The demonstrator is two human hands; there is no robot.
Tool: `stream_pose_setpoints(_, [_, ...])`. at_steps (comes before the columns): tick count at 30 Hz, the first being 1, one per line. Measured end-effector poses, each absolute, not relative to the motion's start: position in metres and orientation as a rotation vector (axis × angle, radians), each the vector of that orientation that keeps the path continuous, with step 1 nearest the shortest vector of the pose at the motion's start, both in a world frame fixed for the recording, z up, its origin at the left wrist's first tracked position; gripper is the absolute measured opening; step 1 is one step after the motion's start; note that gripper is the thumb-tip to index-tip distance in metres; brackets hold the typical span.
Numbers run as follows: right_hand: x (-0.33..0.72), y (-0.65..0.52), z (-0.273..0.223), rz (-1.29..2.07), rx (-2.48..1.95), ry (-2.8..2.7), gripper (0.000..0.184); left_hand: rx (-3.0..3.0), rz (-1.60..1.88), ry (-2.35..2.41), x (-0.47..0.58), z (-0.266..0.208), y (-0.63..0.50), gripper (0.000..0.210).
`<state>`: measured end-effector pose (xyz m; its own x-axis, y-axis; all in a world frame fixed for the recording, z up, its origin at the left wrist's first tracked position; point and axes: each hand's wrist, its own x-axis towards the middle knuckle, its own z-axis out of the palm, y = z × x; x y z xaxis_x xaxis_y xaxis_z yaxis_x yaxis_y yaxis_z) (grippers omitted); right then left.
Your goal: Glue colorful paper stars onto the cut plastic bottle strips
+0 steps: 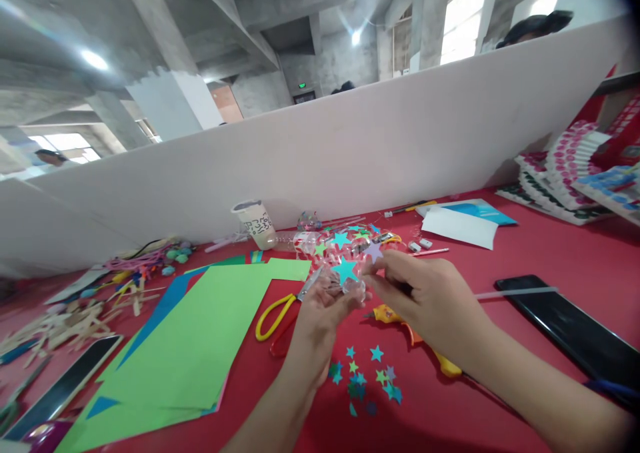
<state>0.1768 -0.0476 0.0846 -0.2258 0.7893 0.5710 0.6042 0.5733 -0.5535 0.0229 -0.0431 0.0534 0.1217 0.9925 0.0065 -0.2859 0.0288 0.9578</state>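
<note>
My left hand [323,306] is closed around a clear plastic piece [356,291] with star cutouts on it, among them a large blue star [346,271]. Its full shape is partly hidden by my fingers. At its right side, my right hand [425,289] pinches a small purple star [373,251] between thumb and fingertips. Loose small stars [377,353] in blue, green and purple lie on the red table below my hands. Beneath my right hand is a yellow and orange glue gun [386,314]. Yellow-handled scissors [275,316] rest beside my left wrist.
Green paper sheets [195,333] lie left, near wooden sticks [70,323]. A white cup with writing [255,223] stands tilted by the white partition [350,153]. To the right are a black phone [565,319], white paper [460,226] and pink-and-white crafts [570,156].
</note>
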Motion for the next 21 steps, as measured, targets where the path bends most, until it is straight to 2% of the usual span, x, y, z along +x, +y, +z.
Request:
stream_pose_setpoints(8, [0.180, -0.054, 0.091, 0.187, -1.036, -1.911, 0.011, 1.018, 1.461, 0.949, 0.014, 0.048, -0.039, 0.018])
stream_pose_setpoints(12, [0.180, -0.058, 0.094, 0.264, -1.018, -1.907, 0.014, 0.950, 1.581, 0.898, 0.006, 0.041, -0.031, 0.019])
stream_pose_setpoints(21, [0.178, -0.055, 0.085, 0.416, -1.005, -1.956, 0.015, 0.892, 1.502, 0.916, 0.011, 0.059, -0.033, 0.026])
